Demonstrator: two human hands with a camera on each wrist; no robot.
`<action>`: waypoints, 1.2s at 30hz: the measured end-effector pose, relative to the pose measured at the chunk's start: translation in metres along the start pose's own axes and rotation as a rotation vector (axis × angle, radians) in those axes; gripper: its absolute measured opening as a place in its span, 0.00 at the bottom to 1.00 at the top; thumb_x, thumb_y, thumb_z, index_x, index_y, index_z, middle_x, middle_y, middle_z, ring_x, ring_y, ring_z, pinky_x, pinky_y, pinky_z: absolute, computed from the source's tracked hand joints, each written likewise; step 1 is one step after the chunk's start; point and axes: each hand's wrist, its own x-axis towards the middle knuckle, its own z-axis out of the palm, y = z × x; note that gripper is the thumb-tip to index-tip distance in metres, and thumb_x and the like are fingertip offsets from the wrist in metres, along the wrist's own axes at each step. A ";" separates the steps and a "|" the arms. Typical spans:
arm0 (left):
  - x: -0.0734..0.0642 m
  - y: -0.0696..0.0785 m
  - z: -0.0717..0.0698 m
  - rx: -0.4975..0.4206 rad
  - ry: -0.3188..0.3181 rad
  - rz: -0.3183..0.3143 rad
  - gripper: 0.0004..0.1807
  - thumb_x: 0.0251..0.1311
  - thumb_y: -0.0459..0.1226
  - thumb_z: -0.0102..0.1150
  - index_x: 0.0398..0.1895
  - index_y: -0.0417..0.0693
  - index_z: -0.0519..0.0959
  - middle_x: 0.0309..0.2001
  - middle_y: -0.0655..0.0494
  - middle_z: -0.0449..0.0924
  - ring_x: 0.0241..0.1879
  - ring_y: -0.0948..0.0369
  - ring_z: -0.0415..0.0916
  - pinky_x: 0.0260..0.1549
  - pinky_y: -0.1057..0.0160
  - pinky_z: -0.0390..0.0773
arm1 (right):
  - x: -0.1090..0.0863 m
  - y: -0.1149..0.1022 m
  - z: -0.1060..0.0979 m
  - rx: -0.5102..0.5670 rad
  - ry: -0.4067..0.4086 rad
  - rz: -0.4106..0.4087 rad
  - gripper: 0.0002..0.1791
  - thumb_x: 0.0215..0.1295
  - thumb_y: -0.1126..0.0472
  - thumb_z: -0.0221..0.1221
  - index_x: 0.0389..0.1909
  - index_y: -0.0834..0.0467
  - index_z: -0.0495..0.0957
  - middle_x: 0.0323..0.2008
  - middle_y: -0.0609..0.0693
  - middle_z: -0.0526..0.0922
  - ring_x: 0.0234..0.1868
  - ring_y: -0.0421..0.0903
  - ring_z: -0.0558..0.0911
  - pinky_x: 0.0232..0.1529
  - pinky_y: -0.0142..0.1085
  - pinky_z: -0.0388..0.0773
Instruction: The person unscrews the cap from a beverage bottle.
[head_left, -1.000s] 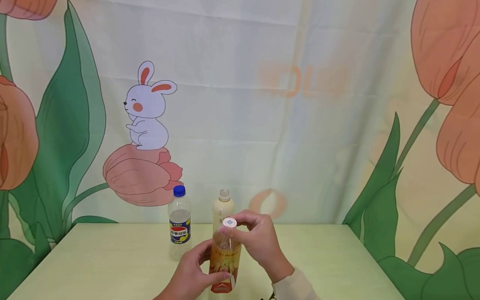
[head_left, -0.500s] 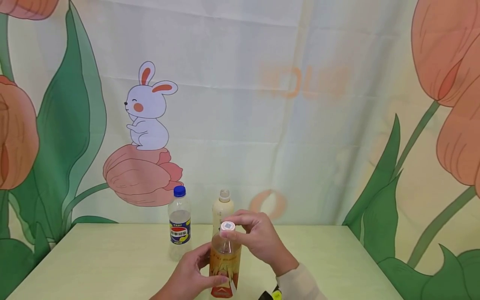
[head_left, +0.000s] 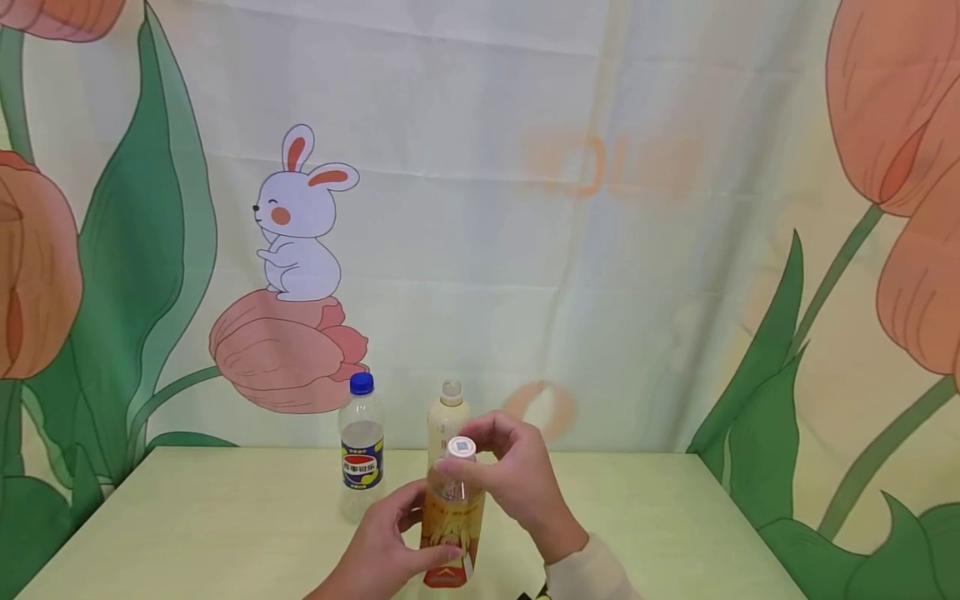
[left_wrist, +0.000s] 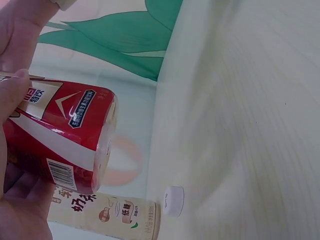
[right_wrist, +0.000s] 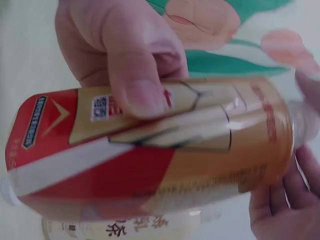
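My left hand (head_left: 386,542) grips a drink bottle (head_left: 450,533) with a red and gold label around its lower part, thumb across the front. The right hand (head_left: 517,479) pinches the bottle's white cap (head_left: 461,448) between thumb and fingers. In the left wrist view, the bottle's red base (left_wrist: 95,135) hangs above the table. The right wrist view shows the label (right_wrist: 210,125) from the side, with the left thumb (right_wrist: 140,95) pressed on it. Part of the right hand (right_wrist: 295,205) is at the neck end there; the cap is out of that view.
Behind the held bottle stands a cream milk tea bottle (head_left: 442,421) with an uncapped neck. A loose white cap (left_wrist: 173,201) lies on the table (left_wrist: 240,150) near its base. To the left stands a clear bottle with a blue cap (head_left: 362,383) and Pepsi label. A printed curtain (head_left: 465,250) hangs behind.
The held bottle dipped slightly half a second ago and has come back up. My right hand shifted with it, its wrist moving right and then back, fingers still at the cap. The standing bottles stay put.
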 end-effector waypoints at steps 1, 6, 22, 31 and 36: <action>0.000 0.001 0.000 -0.002 0.003 -0.003 0.46 0.50 0.55 0.78 0.71 0.51 0.70 0.64 0.52 0.79 0.64 0.49 0.77 0.67 0.43 0.76 | -0.001 -0.002 0.002 -0.023 0.039 0.011 0.17 0.49 0.57 0.80 0.38 0.55 0.85 0.36 0.48 0.88 0.41 0.46 0.85 0.49 0.38 0.83; 0.000 0.002 0.001 -0.014 0.010 -0.018 0.45 0.50 0.55 0.78 0.71 0.52 0.70 0.64 0.52 0.79 0.64 0.50 0.77 0.68 0.44 0.76 | -0.003 -0.010 0.005 -0.119 0.110 0.016 0.15 0.47 0.54 0.81 0.33 0.52 0.87 0.31 0.47 0.89 0.41 0.47 0.84 0.46 0.39 0.82; 0.000 -0.001 -0.003 -0.020 -0.019 0.019 0.46 0.50 0.54 0.78 0.71 0.50 0.70 0.65 0.50 0.78 0.64 0.50 0.77 0.67 0.44 0.76 | 0.008 -0.007 -0.024 -0.003 -0.401 -0.080 0.17 0.72 0.60 0.62 0.59 0.57 0.82 0.57 0.58 0.82 0.54 0.44 0.83 0.59 0.37 0.82; -0.001 -0.001 0.001 -0.020 0.037 -0.023 0.46 0.50 0.55 0.78 0.71 0.51 0.70 0.66 0.51 0.77 0.65 0.47 0.77 0.67 0.43 0.76 | 0.001 -0.010 -0.005 -0.076 -0.015 0.016 0.16 0.53 0.57 0.78 0.39 0.56 0.85 0.38 0.51 0.88 0.42 0.47 0.86 0.51 0.40 0.84; 0.000 -0.001 0.003 -0.006 0.044 -0.006 0.45 0.49 0.55 0.78 0.70 0.52 0.71 0.64 0.52 0.78 0.64 0.49 0.77 0.67 0.43 0.76 | -0.004 -0.014 0.003 -0.116 0.110 0.041 0.17 0.45 0.54 0.82 0.33 0.53 0.85 0.32 0.48 0.87 0.40 0.47 0.85 0.48 0.42 0.82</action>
